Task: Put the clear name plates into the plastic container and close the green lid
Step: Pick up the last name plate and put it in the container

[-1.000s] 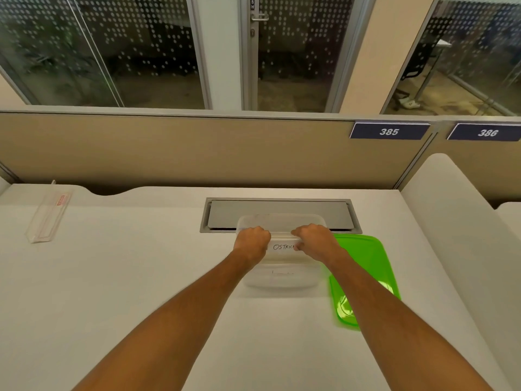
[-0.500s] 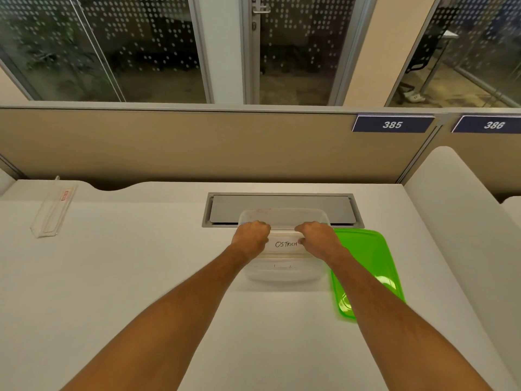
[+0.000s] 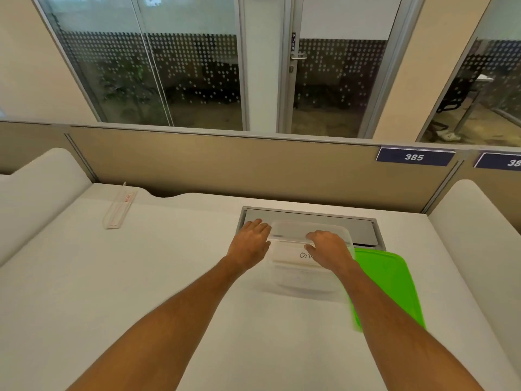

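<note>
The clear plastic container (image 3: 306, 290) stands on the white desk just in front of me. A clear name plate (image 3: 287, 251) with handwritten letters lies across its inside. My right hand (image 3: 328, 248) rests on the plate's right part with its fingers bent over the top edge, hiding part of the writing. At the container's left rim, my left hand (image 3: 249, 242) is off the plate with fingers stretched out and apart. The green lid (image 3: 390, 283) lies flat to the right of the container, partly under my right forearm. A second clear name plate (image 3: 118, 207) with a red label lies at the far left.
A grey metal cable flap (image 3: 310, 218) is set into the desk (image 3: 141, 277) right behind the container. Tan partition panels (image 3: 225, 165) with number signs close off the back; padded white dividers stand at both sides.
My left hand has opened and slid left off the name plate. The right hand has loosened from a fist. The camera has turned left and up, so the far-left plate sits nearer the middle.
</note>
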